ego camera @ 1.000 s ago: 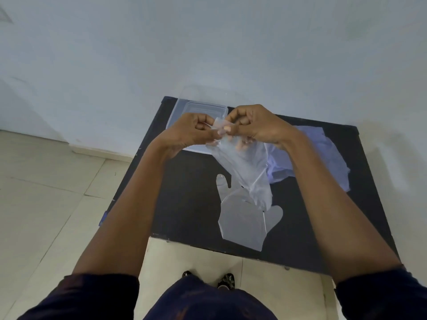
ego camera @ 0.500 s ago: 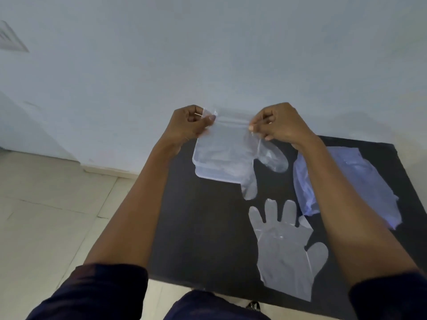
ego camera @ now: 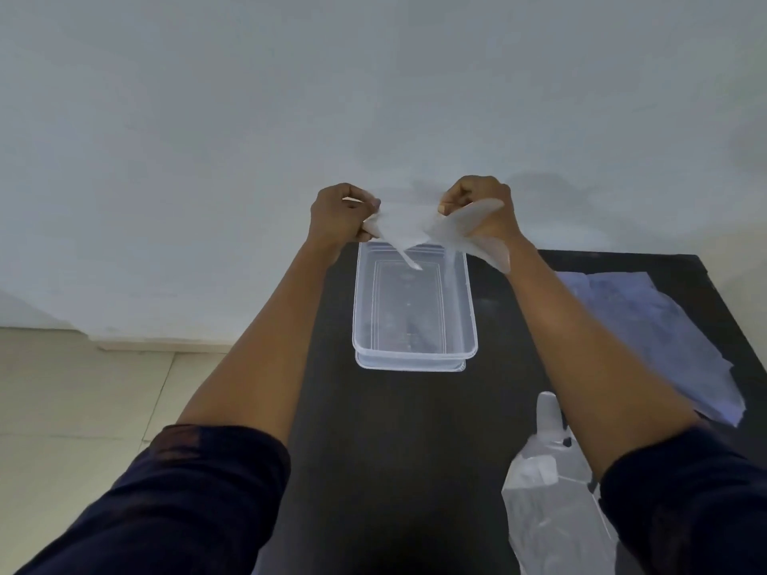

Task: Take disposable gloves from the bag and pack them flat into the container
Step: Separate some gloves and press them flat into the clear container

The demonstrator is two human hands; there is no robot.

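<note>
A clear disposable glove (ego camera: 415, 228) is stretched between my left hand (ego camera: 338, 215) and my right hand (ego camera: 481, 209), both pinching it just above the far end of a clear rectangular container (ego camera: 415, 354). One glove finger dangles into the container's far end. The container stands on a black table (ego camera: 394, 429), apparently on its lid, and its bottom looks bare. A second clear glove (ego camera: 548, 500) lies flat near the table's front right, partly hidden under my right forearm. The pale blue-white bag (ego camera: 647, 325) lies flat to the right of the container.
A plain white wall rises directly behind the table's far edge. Tiled floor (ego camera: 83, 408) lies to the left of the table. My dark sleeves fill the lower corners of the view.
My hands have carried the stretched glove forward, from above the table's near part to over the container's far end. The view has tilted up and moved closer to the wall.
</note>
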